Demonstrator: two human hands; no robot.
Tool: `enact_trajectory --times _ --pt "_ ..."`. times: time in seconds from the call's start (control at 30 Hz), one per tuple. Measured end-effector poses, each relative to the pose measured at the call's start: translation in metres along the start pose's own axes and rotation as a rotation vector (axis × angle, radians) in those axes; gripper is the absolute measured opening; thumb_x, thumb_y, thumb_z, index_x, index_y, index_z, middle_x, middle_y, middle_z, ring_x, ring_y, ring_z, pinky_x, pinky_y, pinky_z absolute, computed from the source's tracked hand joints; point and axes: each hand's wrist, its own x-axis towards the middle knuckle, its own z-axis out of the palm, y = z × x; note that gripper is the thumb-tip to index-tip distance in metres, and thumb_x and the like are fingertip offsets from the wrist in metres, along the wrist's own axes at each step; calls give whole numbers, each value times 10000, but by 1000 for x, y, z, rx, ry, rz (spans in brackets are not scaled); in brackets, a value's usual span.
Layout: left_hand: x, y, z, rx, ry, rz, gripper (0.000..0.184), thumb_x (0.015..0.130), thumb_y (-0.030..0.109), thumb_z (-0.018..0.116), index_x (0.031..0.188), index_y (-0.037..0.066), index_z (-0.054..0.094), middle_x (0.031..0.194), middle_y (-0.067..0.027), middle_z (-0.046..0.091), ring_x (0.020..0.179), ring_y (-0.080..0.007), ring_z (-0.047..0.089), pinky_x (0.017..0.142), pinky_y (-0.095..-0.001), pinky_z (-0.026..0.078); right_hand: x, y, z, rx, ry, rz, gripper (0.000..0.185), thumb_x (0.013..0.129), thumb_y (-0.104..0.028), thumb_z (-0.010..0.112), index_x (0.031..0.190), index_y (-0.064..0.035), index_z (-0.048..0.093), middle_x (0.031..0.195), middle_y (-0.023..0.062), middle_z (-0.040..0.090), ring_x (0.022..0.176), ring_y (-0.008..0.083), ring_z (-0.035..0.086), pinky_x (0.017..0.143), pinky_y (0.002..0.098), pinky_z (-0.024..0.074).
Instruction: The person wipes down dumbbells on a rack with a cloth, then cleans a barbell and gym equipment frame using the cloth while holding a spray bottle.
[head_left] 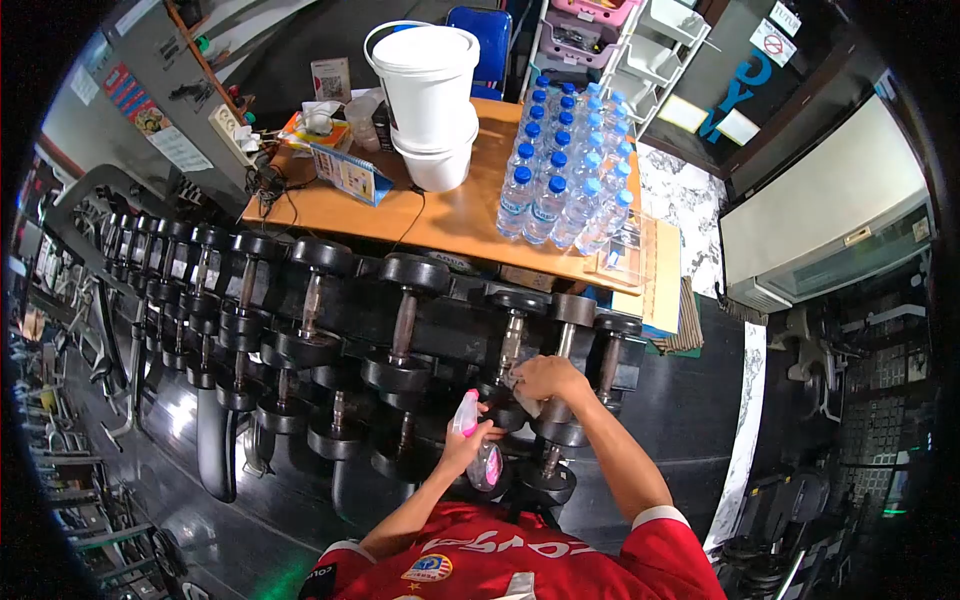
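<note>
A black gym floor (690,430) spreads beneath a rack (455,325) of dumbbells, its edges lost in the dark rim of the round lens. From 9 to 8 o'clock, exercise machines (60,440) crowd the border, cut off and hard to make out. Toward 11 o'clock, a desk calendar (345,175) stands among cables and papers on a wooden desk (460,220); stacked white buckets (435,80) beside it block the view of what lies behind.

Just below center, the left hand (474,445) is closed around a spray bottle (486,468) with a pink-and-white head, the bottle's neck partly covered by fingers. To its right, the right hand (550,380) is closed on a pale cloth (527,402), pressed at a dumbbell (511,340); the fingertips are hidden, and the hand and cloth cover parts of the neighboring weights.

Rows of blue-capped water bottles (560,175) fill the desk's end at 1 o'clock, labels mostly too small to read. A white cabinet (830,205) stands at 2 o'clock, and another machine (805,345) at 3 o'clock fades into shadow.
</note>
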Motion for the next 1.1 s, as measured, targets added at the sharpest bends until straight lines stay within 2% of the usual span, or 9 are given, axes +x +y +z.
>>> enact_trajectory --times 0.1,0.13,0.23,0.37,0.4,0.43,0.5,0.83,1.1 --pt "-1 -3 -3 225 1 142 312 856 -17 569 1150 9 467 1049 -84 568 840 -174 628 733 -309 538 -6 -31 -19 96 7 -16 340 824 -358 500 1010 -120 657 1067 174 633 990 345 611 821 458 495" --pt "-1 -6 -5 410 14 263 292 855 -6 581 1130 7 484 1031 -73 571 855 -150 607 737 -307 537 2 -40 -7 169 202 -17 332 818 -352 519 1012 -117 650 1044 163 628 963 349 614 803 469 495" --pt "-7 -11 -14 487 1 293 268 843 -14 591 1093 4 495 999 -56 558 867 -130 577 747 -298 534 43 -59 53 146 696 -118 277 777 -286 587 990 -112 625 939 141 595 882 343 600 782 452 495" --pt "-29 12 -18 308 107 121 274 830 -60 581 1080 3 490 925 -36 526 784 -151 609 675 -295 558 30 -72 63 48 841 -158 281 740 -160 638 1020 -151 631 1000 98 556 921 284 541 786 392 469" --pt "-25 -11 -35 155 126 102 275 838 -73 560 1087 5 475 1014 -69 525 772 -194 640 631 -304 566 15 -71 59 53 906 -210 355 731 -102 636 1079 -170 618 1032 86 548 911 283 537 774 392 462" --pt "-27 -11 -43 122 89 69 267 864 -20 528 1099 14 405 1370 -143 392 830 -285 666 647 -339 570 3 -68 60 54 903 -209 355 731 -102 636 1079 -170 618 1032 86 548 911 283 537 774 392 462" --pt "-31 -8 -54 134 89 99 251 873 -38 495 1094 20 393 1403 -156 355 848 -292 666 644 -332 568 -19 -59 68 94 972 -226 422 720 -85 639 1131 -173 600 1068 86 543 914 286 534 783 380 459" --pt "-41 13 -64 161 107 127 277 868 -77 483 1126 -7 410 1376 -134 400 829 -260 670 634 -299 560 -23 -57 81 113 1097 -137 479 685 -59 668 1141 -175 579 1111 80 533 956 305 517 846 413 438" --pt "-45 20 -57 251 48 200 277 868 -75 492 1120 6 409 1333 -138 447 754 -230 677 606 -275 547 61 -100 85 -580 591 -196 143 748 -205 597 830 -159 704 1086 24 551 1019 226 499 812 347 399"
